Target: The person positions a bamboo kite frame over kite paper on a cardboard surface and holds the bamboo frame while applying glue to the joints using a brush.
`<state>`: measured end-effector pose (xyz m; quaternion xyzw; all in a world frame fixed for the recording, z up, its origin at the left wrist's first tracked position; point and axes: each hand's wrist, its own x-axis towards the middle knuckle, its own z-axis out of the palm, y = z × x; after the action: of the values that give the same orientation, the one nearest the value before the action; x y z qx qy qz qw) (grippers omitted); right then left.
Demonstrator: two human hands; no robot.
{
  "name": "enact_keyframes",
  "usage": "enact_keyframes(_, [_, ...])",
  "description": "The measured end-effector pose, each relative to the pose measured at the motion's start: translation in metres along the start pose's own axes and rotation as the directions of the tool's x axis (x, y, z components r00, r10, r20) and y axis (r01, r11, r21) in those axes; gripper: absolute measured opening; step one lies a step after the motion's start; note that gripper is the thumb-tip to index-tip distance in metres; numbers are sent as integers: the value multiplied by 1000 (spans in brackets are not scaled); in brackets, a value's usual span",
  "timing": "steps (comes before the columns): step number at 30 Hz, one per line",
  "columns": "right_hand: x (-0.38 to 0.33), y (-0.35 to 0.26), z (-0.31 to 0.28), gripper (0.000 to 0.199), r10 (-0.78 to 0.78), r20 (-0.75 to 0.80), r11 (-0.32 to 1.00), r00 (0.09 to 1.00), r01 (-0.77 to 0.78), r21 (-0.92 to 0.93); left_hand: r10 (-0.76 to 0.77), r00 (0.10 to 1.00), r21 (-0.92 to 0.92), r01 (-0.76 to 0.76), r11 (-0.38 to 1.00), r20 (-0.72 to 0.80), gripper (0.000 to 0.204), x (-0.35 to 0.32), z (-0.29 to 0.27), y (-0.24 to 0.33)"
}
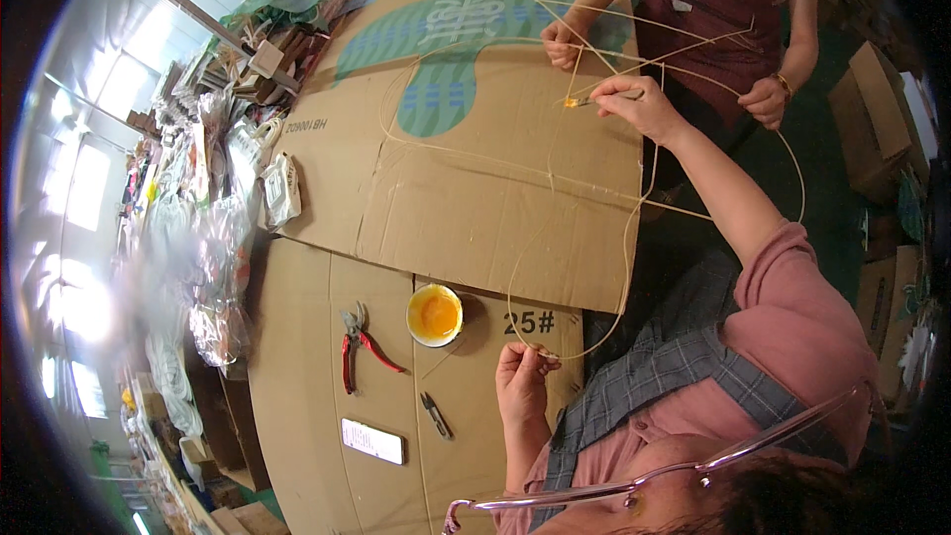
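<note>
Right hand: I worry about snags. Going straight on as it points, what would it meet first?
Along the brush, the right hand would probably meet a thin strip first; depth is unclear.

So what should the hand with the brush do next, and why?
Probably dab the brush lightly onto the thin frame beside its tip. The right hand has that yellow-coated tip close to the frame, the left hand holds the frame's lower loop, and a co-worker's hand grips it near the brush, so it should be fairly steady.
</note>
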<state>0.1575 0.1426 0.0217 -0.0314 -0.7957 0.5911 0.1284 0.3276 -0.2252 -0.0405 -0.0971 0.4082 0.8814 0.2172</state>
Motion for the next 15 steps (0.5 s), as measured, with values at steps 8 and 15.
enact_keyframes(8, [-13, 6, 13, 17, -34, -68, 999, 997, 32, -39, -15, 1000, -18, 15, 1000, -13, 4, 0, 0, -2])
enact_keyframes(15, [-21, 16, 16, 17, -75, -145, 997, 987, 69, -47, -40, 999, -14, 40, 999, -15, 3, -1, 5, 0])
